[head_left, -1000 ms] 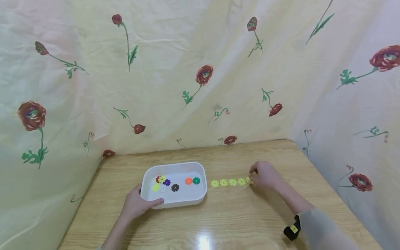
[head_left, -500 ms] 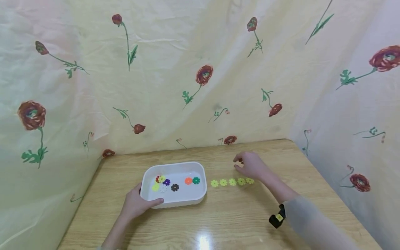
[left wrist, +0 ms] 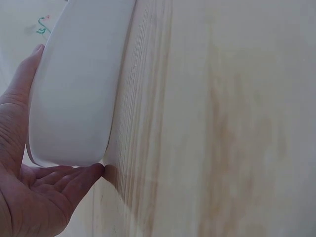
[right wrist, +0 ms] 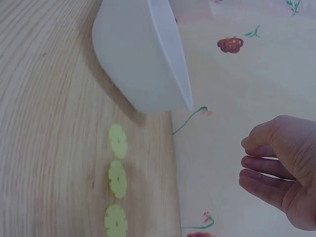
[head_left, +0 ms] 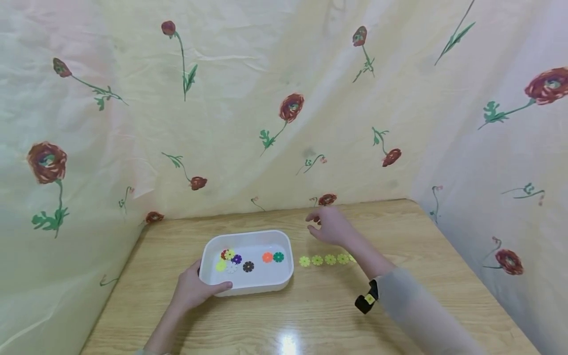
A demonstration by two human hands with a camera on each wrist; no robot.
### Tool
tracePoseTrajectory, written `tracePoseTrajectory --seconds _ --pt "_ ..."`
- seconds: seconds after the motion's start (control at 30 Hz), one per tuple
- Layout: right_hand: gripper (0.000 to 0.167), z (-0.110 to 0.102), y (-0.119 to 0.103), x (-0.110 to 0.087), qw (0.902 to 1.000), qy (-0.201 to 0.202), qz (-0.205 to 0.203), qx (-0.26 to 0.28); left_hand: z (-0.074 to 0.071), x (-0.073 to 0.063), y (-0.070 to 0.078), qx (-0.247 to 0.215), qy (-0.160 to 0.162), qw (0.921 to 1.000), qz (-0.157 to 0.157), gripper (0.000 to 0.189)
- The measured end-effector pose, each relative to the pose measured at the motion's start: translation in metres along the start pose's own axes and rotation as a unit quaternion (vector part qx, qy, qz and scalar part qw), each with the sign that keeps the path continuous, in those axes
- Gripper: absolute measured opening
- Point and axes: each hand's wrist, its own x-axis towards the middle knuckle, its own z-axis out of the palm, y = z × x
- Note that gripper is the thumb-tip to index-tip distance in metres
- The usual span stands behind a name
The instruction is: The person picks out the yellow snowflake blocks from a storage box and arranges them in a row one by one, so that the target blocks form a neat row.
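Note:
In the head view, my left hand (head_left: pixel 191 291) grips the left end of a white plastic tray (head_left: pixel 262 288), its thumb along the front side. Inside the tray lie several flower-shaped plastic discs: an orange disc (head_left: pixel 267 257) beside a green disc (head_left: pixel 278 257), a dark brown disc (head_left: pixel 248 266), and a cluster with a purple disc (head_left: pixel 237 259), a white disc (head_left: pixel 232 267), red and yellow ones. A row of yellow flower discs (head_left: pixel 317 260) runs right from the tray. Above that row my right hand (head_left: pixel 329 226) hovers, loosely bent, holding nothing visible; the forearm partly covers the rightmost disc.
A wooden table (head_left: pixel 248 325) carries everything. Flower-printed cloth (head_left: pixel 230 123) hangs behind it and along both sides. On my right wrist sits a black strap device (head_left: pixel 366 299).
My right hand has lifted off the rightmost yellow disc and moved left and back, towards the tray. The left hand and the tray have stayed in place.

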Motion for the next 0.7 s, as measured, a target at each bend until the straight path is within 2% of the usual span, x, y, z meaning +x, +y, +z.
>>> tracePoseTrajectory --seconds 0.17,0.7 --pt "0.018 0.003 -0.015 0.01 0.9999 -0.003 -0.014 0.01 0.0 -0.001 0.0 -0.005 0.001 1.0 0.002 0.108" --pt "0.019 0.026 -0.053 0.033 0.9993 -0.03 -0.011 0.02 0.0 -0.001 0.0 -0.011 0.005 0.9999 0.004 0.106"
